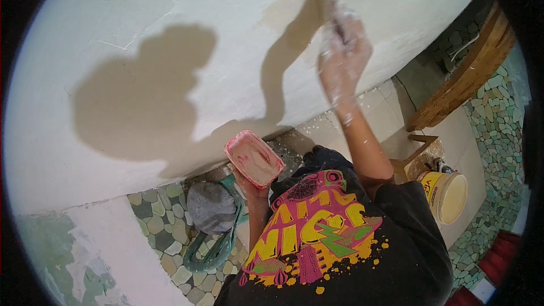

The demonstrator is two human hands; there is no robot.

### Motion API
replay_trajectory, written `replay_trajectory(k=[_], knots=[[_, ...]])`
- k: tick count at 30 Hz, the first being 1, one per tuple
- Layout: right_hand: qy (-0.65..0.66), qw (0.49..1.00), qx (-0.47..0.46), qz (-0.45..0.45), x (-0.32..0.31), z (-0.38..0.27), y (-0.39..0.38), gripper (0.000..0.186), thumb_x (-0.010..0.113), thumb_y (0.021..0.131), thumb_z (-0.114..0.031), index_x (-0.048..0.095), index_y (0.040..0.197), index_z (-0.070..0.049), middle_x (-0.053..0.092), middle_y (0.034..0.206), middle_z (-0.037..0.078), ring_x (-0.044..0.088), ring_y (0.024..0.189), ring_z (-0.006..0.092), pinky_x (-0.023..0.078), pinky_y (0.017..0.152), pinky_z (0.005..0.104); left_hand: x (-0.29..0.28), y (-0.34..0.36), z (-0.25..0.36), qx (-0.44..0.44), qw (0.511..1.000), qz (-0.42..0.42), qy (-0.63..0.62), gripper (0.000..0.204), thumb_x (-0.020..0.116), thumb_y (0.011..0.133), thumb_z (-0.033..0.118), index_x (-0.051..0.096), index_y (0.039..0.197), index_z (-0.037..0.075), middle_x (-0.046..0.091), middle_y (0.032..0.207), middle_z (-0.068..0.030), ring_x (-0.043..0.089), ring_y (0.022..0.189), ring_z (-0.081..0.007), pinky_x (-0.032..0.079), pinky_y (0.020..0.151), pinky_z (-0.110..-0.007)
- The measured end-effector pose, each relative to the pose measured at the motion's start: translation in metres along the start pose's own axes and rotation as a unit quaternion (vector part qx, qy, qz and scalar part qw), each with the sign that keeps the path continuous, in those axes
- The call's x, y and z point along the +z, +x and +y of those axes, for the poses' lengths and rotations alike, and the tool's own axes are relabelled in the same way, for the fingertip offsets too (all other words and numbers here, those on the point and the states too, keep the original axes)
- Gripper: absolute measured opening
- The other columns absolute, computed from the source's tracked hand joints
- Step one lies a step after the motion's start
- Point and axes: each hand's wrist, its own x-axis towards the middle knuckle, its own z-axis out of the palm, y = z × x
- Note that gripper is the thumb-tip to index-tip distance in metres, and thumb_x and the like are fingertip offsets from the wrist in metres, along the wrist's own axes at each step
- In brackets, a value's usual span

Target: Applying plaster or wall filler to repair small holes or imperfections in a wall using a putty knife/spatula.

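At the upper right, my right hand (344, 51), spattered with white, is closed on a small tool that looks like a paintbrush (338, 22). Its tip is blurred against the pale wall (226, 5), where a beige patch shows beside it. Lower and nearer my body, my left hand (247, 184) grips a rectangular red plastic tub (275, 177) from below. The tub holds a creamy, pinkish-white mix, and its rim is smeared. Most of the left fingers are hidden under the tub.
Below the wall lie a grey rounded bundle (211, 207) and a green hose-like loop (209, 260) on pebble-stone flooring (164, 221). To my right are a yellow-and-white bucket (451, 198), a wooden stool (422, 156) and a leaning wooden beam (464, 73). White spots dot the tiles.
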Motion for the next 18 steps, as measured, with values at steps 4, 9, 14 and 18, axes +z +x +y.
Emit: replay_trajectory(k=[4,9,14,18], knots=[[0.082,0.991,-0.048,-0.091,0.041,-0.035,-0.047,0.048,0.054,0.086,-0.002,0.064,0.132,-0.005,0.066,0.124,0.016,0.065,0.111,0.0314,0.052,0.096,0.0374,0.001,0.004,-0.004,0.012,1.0,0.005,-0.001,0.062,0.05,0.099,0.058,0.046,0.147,0.018,0.055,0.142,-0.0083,0.055,0.128,-0.0337,0.048,0.104,-0.059],[0.007,0.972,-0.044,-0.23,0.036,-0.048,-0.076,0.049,0.055,0.085,-0.001,0.064,0.132,-0.009,0.065,0.126,0.015,0.063,0.113,0.0363,0.052,0.099,0.0424,0.002,0.005,-0.004,0.04,0.999,0.032,0.017,0.061,0.047,0.1,0.056,0.046,0.147,0.018,0.054,0.143,-0.0086,0.054,0.13,-0.0333,0.047,0.105,-0.057],[0.02,0.989,0.019,-0.145,-0.001,-0.011,-0.088,0.038,0.048,0.088,0.008,0.066,0.121,0.005,0.065,0.12,0.022,0.064,0.11,0.0293,0.051,0.095,0.0394,-0.003,0.002,-0.006,0.046,0.999,0.007,0.017,0.065,0.047,0.1,0.059,0.044,0.148,0.016,0.054,0.143,-0.0103,0.055,0.129,-0.0341,0.048,0.105,-0.057],[-0.058,0.994,-0.002,-0.089,-0.027,0.031,-0.074,0.049,0.05,0.084,0.01,0.062,0.132,0.003,0.064,0.124,0.018,0.062,0.113,0.0275,0.05,0.096,0.0334,-0.018,0.002,-0.005,0.047,0.998,0.038,0.011,0.068,0.049,0.099,0.061,0.044,0.148,0.014,0.055,0.141,-0.0117,0.056,0.126,-0.0354,0.049,0.103,-0.059]])
